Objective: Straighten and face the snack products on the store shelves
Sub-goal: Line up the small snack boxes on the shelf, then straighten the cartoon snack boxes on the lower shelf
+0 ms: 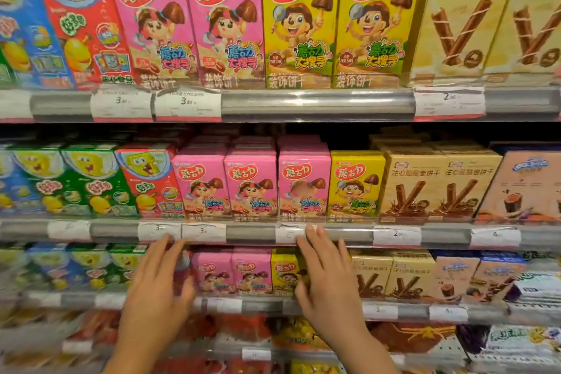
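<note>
Rows of snack boxes fill the shelves. On the middle shelf stand three pink mushroom-biscuit boxes (252, 188) and a yellow one (355, 185). The shelf below holds smaller pink boxes (232, 273) and a small yellow box (283, 272). My left hand (158, 285) is raised in front of the lower shelf with straight fingers, its tips near the middle shelf's rail (252, 232). My right hand (328, 276) is also flat, with fingertips over that rail and partly covering the small yellow box. Neither hand holds anything.
The top shelf carries large pink (188, 24), yellow (337, 21) and cream wafer-roll boxes (461, 18). Green and blue cartoon boxes (76, 182) stand at the left, brown wafer boxes (437, 185) at the right. Bagged snacks (425, 340) lie on the bottom shelf.
</note>
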Demonstrator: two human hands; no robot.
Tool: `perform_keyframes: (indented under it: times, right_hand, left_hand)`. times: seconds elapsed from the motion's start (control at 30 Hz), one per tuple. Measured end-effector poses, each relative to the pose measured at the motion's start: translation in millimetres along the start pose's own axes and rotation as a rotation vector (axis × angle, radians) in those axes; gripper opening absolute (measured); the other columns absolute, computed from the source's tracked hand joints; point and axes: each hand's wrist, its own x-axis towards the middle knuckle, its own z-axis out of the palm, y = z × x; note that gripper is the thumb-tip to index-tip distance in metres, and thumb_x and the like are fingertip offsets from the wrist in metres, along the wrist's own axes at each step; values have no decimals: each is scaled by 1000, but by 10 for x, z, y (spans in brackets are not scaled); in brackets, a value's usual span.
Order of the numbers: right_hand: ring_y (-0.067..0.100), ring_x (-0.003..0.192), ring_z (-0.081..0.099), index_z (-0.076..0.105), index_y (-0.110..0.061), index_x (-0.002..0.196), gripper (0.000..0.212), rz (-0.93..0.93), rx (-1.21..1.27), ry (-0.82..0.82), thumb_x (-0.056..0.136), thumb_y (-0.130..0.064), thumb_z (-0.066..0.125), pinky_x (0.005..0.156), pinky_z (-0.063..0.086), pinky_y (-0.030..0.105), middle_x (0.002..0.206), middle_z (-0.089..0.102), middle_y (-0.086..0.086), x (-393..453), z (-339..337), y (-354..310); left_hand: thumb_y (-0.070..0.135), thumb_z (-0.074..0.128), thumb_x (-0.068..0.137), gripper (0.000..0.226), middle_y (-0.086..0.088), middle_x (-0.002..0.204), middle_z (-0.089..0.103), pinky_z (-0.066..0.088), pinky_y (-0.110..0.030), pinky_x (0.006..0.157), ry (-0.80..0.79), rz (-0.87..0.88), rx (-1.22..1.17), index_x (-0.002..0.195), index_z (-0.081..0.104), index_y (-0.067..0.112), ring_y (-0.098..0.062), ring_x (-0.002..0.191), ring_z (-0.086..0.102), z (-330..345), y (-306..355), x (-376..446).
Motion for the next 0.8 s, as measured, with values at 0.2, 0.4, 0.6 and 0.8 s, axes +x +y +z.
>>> perform_keyframes:
  times: [0.2, 0.4, 0.6, 0.8]
  right_hand:
    - [23, 154, 22, 44, -18, 152, 74, 118, -49, 35, 83, -27, 70, 119, 27, 61, 161, 36, 3, -10, 57, -164]
    - [33, 151, 30, 48, -9, 148, 78, 234, -13, 133, 78, -15, 80, 113, 37, 62, 159, 39, 11, 51, 238, -334]
    - [35, 143, 37, 54, -8, 141, 59, 402, 82, 285, 85, -27, 57, 109, 42, 60, 154, 42, 13, 191, 321, -856]
    - [19, 149, 31, 44, -17, 152, 69, 117, 109, 139, 85, -23, 60, 114, 34, 42, 161, 34, -2, 351, 638, -1812]
  left_hand:
    - [37, 61, 86, 78, -12, 166, 24, 27, -55, 121, 18, -146, 93, 156, 34, 13, -35, 151, 23, -129, -641, 45]
    - [30, 64, 90, 75, -12, 167, 22, 26, -57, 121, 93, -166, 76, 156, 35, 10, -35, 153, 17, -234, -1222, 267]
    - [24, 54, 84, 75, -13, 167, 20, 37, -57, 114, 196, -16, 35, 156, 36, 8, -36, 151, 26, -132, -1417, 308]
    - [25, 72, 79, 84, -12, 159, 37, 36, -62, 114, 118, 29, 110, 156, 38, 20, -37, 143, 35, -238, -1649, 388]
